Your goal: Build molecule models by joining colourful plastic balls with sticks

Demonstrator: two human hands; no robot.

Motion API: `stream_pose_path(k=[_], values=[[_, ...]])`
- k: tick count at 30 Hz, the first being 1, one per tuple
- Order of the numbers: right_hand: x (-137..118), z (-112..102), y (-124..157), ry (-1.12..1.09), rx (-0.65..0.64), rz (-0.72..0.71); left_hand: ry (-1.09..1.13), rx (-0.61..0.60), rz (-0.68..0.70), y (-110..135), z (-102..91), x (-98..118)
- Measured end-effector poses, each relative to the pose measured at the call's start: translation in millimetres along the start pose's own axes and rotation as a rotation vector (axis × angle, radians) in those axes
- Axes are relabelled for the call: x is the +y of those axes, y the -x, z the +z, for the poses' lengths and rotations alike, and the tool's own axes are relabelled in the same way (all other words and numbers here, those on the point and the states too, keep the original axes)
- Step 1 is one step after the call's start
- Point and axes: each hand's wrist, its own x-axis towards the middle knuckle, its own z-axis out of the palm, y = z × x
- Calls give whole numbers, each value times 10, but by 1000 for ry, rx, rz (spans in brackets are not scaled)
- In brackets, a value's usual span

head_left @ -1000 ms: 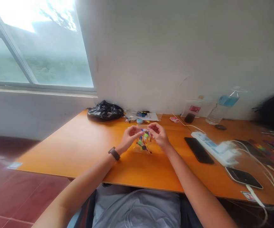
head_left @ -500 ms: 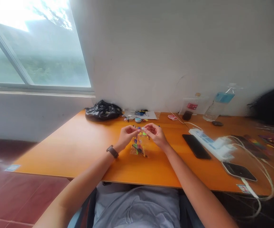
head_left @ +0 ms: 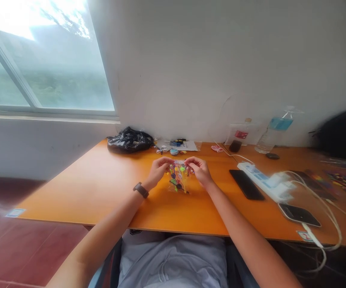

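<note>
A clear plastic bag with small colourful pieces inside hangs upright just above the orange table. Its top edge is stretched between my two hands. My left hand, with a dark watch on the wrist, pinches the bag's upper left corner. On the other side my right hand pinches the upper right corner. Yellow, green, red, blue and black parts show through the plastic; their exact kind is too small to tell.
A black plastic bag lies at the back left, beside small items and a white sheet. To the right are a black phone, a power strip with cables, a second phone and bottles, one a large clear bottle.
My hands have moved apart along the top of the bag, from close together at its middle to its two corners. The bag now faces me more flatly.
</note>
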Motion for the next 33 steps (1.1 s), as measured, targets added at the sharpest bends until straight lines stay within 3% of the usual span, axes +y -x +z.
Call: stream_pose_path(k=[6, 14, 23, 29, 33], values=[[42, -27, 19, 115, -55, -72, 18, 70, -33, 10, 20, -6], [-52, 61, 75, 119, -79, -68, 25, 86, 46, -7, 21, -68], [46, 45, 28, 29, -63, 12, -5, -97, -30, 4, 27, -77], [53, 29, 15, -24, -33, 58, 53, -19, -80, -28, 0, -115], [48, 42, 45, 36, -97, -4, 8, 4, -68, -15, 4, -113]])
